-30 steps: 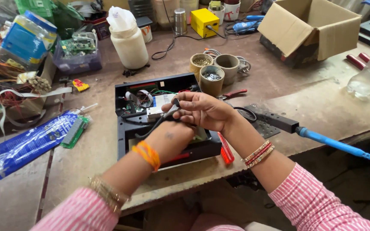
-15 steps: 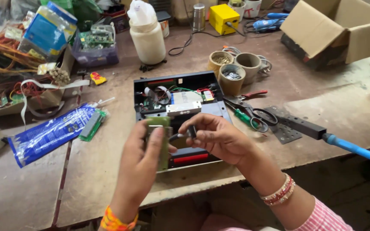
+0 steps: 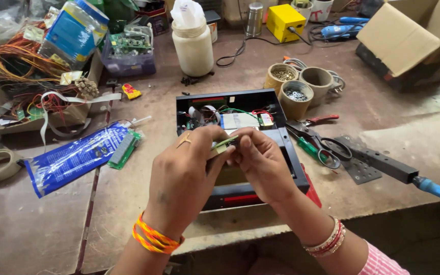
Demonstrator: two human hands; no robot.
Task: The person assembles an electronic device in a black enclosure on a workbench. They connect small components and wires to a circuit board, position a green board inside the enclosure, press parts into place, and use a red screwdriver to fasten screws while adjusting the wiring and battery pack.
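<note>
Small green circuit board [image 3: 223, 145] now turned edge-on; left hand [image 3: 187, 173] and right hand [image 3: 260, 163] pinch it closed-fingered above the open black enclosure [image 3: 286, 147].

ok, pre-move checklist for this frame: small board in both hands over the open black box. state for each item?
1. Small green circuit board gripped by both the left hand and the right hand: ok.
2. Board held above the open black enclosure, not seated in it: ok.
3. Wiring inside the enclosure free of the board: cannot tell, the hands hide it.
4. Scissors lie beside the enclosure, apart from the hands: ok.
5. Screw cups upright behind the enclosure: ok.
6. Board's orientation: cannot tell, mostly covered by fingers.
</note>
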